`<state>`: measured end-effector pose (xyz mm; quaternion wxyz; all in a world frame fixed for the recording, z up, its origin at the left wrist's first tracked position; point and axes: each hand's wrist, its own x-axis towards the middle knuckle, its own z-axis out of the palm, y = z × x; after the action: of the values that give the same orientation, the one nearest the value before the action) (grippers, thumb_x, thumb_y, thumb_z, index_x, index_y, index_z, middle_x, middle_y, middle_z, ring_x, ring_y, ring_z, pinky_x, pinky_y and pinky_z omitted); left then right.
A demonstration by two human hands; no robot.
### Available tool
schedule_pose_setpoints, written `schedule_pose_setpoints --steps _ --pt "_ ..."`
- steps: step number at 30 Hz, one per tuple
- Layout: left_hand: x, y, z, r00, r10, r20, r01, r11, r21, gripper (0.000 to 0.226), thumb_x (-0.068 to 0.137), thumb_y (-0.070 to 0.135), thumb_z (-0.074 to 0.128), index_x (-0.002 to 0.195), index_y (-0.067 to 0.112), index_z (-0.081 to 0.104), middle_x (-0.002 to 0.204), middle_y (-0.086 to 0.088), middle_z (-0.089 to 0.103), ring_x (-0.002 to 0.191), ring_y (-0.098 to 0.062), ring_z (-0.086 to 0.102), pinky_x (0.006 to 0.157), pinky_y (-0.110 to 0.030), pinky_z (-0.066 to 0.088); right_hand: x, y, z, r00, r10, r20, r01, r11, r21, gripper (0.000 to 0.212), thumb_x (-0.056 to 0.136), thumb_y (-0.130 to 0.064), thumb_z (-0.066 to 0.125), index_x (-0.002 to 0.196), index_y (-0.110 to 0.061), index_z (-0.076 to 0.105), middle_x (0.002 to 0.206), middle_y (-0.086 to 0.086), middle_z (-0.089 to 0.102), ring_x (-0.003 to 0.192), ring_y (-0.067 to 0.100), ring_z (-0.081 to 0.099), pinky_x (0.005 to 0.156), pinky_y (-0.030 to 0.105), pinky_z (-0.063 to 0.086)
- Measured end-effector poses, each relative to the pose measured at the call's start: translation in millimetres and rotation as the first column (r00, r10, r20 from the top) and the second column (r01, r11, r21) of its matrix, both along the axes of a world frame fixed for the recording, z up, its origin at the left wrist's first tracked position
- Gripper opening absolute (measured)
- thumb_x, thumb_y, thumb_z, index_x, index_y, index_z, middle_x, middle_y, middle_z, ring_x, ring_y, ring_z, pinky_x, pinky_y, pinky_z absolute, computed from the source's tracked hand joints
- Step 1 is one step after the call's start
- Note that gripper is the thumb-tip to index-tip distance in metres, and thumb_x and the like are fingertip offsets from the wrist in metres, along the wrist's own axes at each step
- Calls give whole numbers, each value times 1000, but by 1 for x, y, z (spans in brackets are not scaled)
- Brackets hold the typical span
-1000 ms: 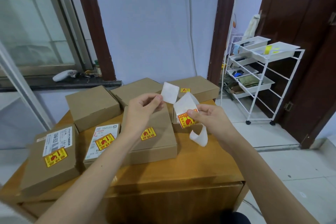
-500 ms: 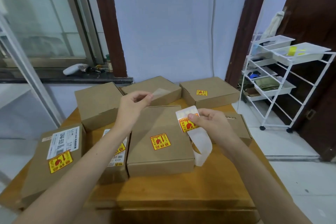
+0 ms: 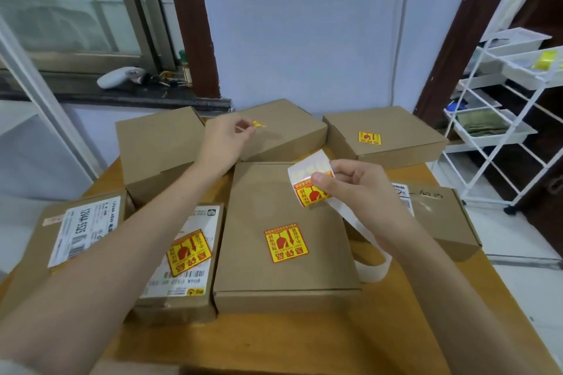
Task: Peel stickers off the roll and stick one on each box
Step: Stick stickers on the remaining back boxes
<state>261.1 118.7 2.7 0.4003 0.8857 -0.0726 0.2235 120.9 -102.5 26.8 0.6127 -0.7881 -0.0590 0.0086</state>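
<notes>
Head view, only one. Person's left hand (image 3: 224, 138) has reached forward since half a second ago: it was up near the middle box with a pale square pinched, now it hangs over the plain brown cardboard box at back centre (image 3: 283, 128), thumb and forefinger pressed together on a small yellow peeled sticker (image 3: 257, 124), seen edge-on and a bit blurred. Can't tell whether the sticker touches the lid yet; it looks just above or just meeting it.

Right hand (image 3: 358, 189) barely moved. It pinches the white backing strip with yellow-and-red warning stickers (image 3: 309, 184) between thumb and fingers, held above the large brown cardboard box in the middle (image 3: 286, 240); a loose tail of bare backing curls down to the wooden table (image 3: 304, 341) beside that box.

Camera tipped down too, so more tabletop shows than a second ago.

Meaning, as a judgement: this is the placing step for the back centre box, which shows no sticker. Already labelled: the middle box, the back right brown box (image 3: 384, 137), the front box with the white shipping label (image 3: 185, 256). Far left front box (image 3: 79, 234) is mostly under the arm here. Back left plain brown box (image 3: 158, 143) shows bare, and so does the visible lid of the right-hand taped box (image 3: 438, 216), so both probably come next.
</notes>
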Motion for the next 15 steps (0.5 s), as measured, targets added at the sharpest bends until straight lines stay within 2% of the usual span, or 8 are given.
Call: schedule_pose_setpoints --steps 4,6,8,10,12,13,15 --pt "23 2 -10 997 82 7 -82 991 110 14 88 20 61 91 13 73 91 -3 72 84 -18 64 72 -29 48 7 1 -4 1000 28 -8 -28 1000 3 15 87 -29 65 97 -23 75 90 -7 80 87 3 74 80 19 52" --pt "29 4 -17 994 112 -19 -104 963 247 17 88 24 60 95 16 73 92 -4 72 85 -22 64 74 -37 54 9 2 -6 999 38 -10 -38 999 5 17 86 -30 65 99 -23 74 91 -7 80 87 3 74 77 16 51" --pt "30 4 -22 991 111 -78 -72 918 390 18 89 23 57 95 18 73 91 -6 72 84 -25 64 74 -41 56 10 1 -7 999 38 -11 -38 999 -1 22 85 -32 65 102 -21 74 92 -5 80 88 4 74 81 20 52" --pt "29 2 -21 987 106 -122 -40 893 449 20 89 24 55 92 17 73 90 -5 70 82 -24 63 71 -41 57 9 1 -8 999 40 -13 -40 999 1 22 85 -33 64 102 -21 74 92 -5 80 89 5 74 82 20 53" --pt "28 0 -18 990 90 -105 -21 850 526 24 88 32 54 87 13 69 90 -5 64 83 -24 59 68 -39 54 9 1 -9 999 36 -18 -36 999 7 17 85 -32 64 98 -26 73 92 -6 80 88 3 74 80 18 52" --pt "28 0 -17 993 64 -102 4 826 563 28 88 35 52 89 13 68 91 -6 64 84 -26 59 69 -40 53 9 2 -9 999 31 -23 -30 999 9 14 85 -32 64 96 -28 73 93 -7 79 88 2 73 81 19 52" --pt "25 -2 -18 986 -18 -169 114 806 581 33 91 39 46 106 17 66 102 -10 68 92 -31 60 75 -43 53 8 1 -8 999 22 -28 -22 1000 15 13 85 -31 65 96 -29 73 93 -7 79 89 2 73 84 23 53"
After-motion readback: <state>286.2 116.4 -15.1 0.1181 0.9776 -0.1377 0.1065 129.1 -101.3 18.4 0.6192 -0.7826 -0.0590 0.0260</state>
